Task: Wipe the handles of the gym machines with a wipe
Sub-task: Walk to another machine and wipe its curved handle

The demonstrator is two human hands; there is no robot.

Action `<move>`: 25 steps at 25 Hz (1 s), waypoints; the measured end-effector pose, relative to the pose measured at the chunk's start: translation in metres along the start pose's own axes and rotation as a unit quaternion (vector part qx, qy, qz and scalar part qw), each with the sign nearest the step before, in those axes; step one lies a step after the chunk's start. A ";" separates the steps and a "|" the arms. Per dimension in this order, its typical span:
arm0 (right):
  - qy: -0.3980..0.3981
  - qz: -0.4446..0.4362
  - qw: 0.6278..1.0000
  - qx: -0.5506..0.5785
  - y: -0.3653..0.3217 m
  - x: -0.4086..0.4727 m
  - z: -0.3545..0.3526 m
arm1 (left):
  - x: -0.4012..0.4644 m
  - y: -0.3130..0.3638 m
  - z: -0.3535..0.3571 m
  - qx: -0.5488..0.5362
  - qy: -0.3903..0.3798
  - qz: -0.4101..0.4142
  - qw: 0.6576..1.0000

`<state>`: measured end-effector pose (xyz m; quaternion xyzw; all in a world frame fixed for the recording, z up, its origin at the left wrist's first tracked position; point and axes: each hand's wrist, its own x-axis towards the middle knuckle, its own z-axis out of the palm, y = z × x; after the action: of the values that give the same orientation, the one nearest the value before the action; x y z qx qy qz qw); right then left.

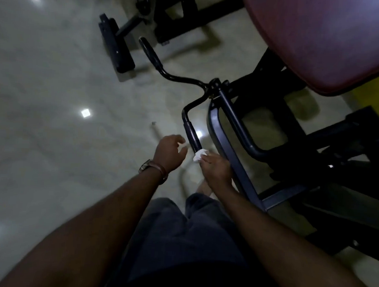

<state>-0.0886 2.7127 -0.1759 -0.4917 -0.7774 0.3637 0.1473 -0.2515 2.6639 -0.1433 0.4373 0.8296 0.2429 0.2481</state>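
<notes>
A black curved handlebar runs across the middle of the head view. Its near handle points down toward me and its far handle points up and left. My right hand pinches a crumpled white wipe against the lower end of the near handle. My left hand, with a watch on its wrist, hovers just left of that handle with fingers loosely curled; a small white scrap shows at its fingertips, and whether they hold it is unclear.
A dark blue machine frame stands right of the hands. A maroon padded seat fills the upper right. Another black machine base sits on the glossy floor at the upper left. My legs in dark shorts are below.
</notes>
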 end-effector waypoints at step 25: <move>-0.065 0.256 0.958 0.111 0.005 0.029 0.018 | 0.093 -0.017 0.044 -0.301 0.087 -0.290 0.904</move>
<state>-0.1091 2.7317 -0.1957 -0.6298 -0.5880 0.5049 0.0519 -0.2799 2.7427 -0.2057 0.0591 0.8255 0.4351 0.3546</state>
